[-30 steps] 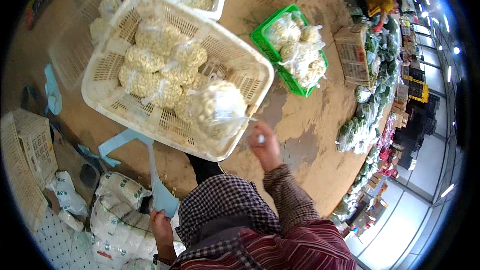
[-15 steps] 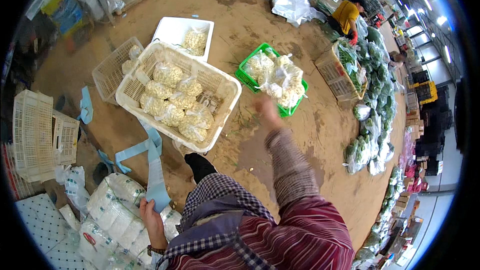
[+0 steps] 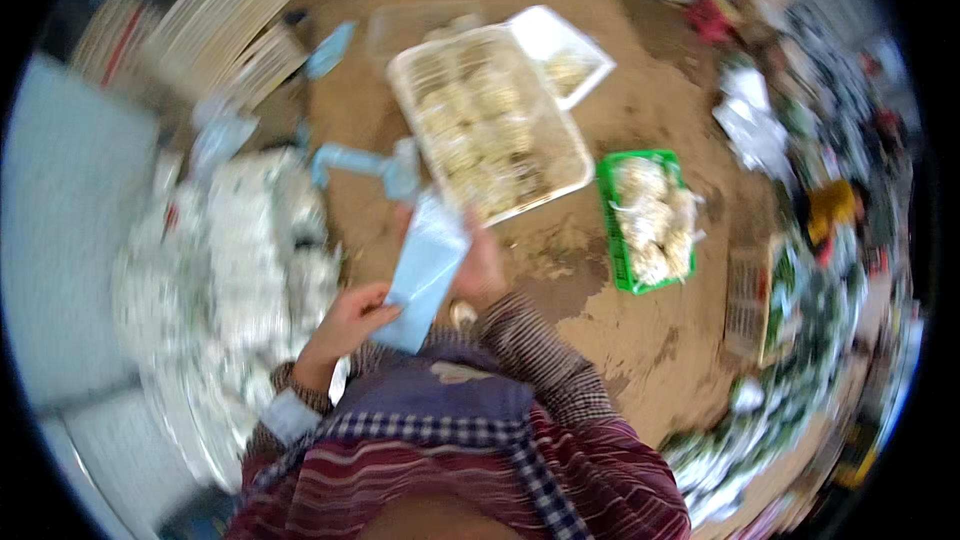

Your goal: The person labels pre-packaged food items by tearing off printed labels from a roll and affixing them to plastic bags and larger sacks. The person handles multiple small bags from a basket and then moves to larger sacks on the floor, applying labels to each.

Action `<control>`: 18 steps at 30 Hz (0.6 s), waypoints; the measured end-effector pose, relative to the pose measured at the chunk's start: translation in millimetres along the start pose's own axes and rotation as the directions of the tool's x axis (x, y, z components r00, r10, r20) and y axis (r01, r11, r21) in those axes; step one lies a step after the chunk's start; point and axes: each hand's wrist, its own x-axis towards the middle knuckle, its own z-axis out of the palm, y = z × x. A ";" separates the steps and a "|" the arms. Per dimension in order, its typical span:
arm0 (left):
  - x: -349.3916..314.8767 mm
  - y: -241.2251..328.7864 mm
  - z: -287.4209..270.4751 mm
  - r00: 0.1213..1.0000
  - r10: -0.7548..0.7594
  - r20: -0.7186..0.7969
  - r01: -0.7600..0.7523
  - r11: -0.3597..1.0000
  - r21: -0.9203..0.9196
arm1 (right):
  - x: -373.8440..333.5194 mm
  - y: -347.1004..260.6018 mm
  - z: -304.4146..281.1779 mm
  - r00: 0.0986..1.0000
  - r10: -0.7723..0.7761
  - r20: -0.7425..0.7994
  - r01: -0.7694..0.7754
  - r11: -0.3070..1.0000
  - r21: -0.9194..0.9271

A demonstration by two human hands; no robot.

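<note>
My left hand [image 3: 345, 325] pinches the lower end of a light blue paper strip [image 3: 425, 275] between thumb and fingers. Behind the strip's upper part is my right hand [image 3: 483, 268], blurred, its fingers mostly hidden, and it seems to grip the strip from the far side. More of the blue strip trails over the floor to the upper left. Just beyond my hands stands a cream plastic crate [image 3: 572, 172] with several clear bags of pale, bean-like pieces [image 3: 470, 130]. To the right, a green basket [image 3: 613, 240] holds similar bags [image 3: 652, 220].
Behind the crate sits a white foam box [image 3: 540, 28] with loose pale pieces. Plastic-wrapped white packs [image 3: 245, 230] are piled at left, stacked cream crates [image 3: 225, 15] beyond. At right, a person in yellow [image 3: 832, 208] is near a crate of greens [image 3: 750, 290] and bagged vegetables [image 3: 745, 450].
My right hand has come back from the bags at the green basket to the blue strip. My left hand has raised the strip in front of me. The whole view has turned left.
</note>
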 end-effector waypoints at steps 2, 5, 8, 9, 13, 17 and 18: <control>-37.3 -11.9 9.4 0.999 0.020 -0.043 -0.021 0.999 -0.026 | -9.3 -4.0 23.4 0.985 -0.070 0.160 0.109 0.961 -0.253; -67.2 -22.5 29.2 0.980 0.031 -0.196 -0.052 0.993 -0.103 | -14.5 -18.9 51.1 0.976 0.008 0.218 0.072 0.932 -0.355; -106.2 -43.4 62.4 0.949 0.026 -0.316 -0.075 0.987 -0.143 | -30.0 -11.2 63.3 0.965 0.080 0.249 0.034 0.906 -0.422; -119.6 -47.9 70.5 0.941 0.019 -0.337 -0.062 0.991 -0.117 | -32.6 -6.2 65.5 0.960 0.105 0.259 0.021 0.898 -0.440; -163.7 -62.3 106.4 0.878 0.071 -0.473 -0.165 0.973 -0.160 | -38.8 19.5 86.5 0.917 0.286 0.279 -0.138 0.881 -0.452; -219.1 -113.2 143.6 0.783 0.097 -0.614 -0.234 0.961 -0.147 | -62.1 76.3 86.3 0.834 0.478 0.277 -0.257 0.780 -0.571; -232.0 -119.3 149.1 0.751 0.092 -0.654 -0.236 0.962 -0.136 | -61.7 84.7 88.6 0.788 0.543 0.290 -0.290 0.743 -0.603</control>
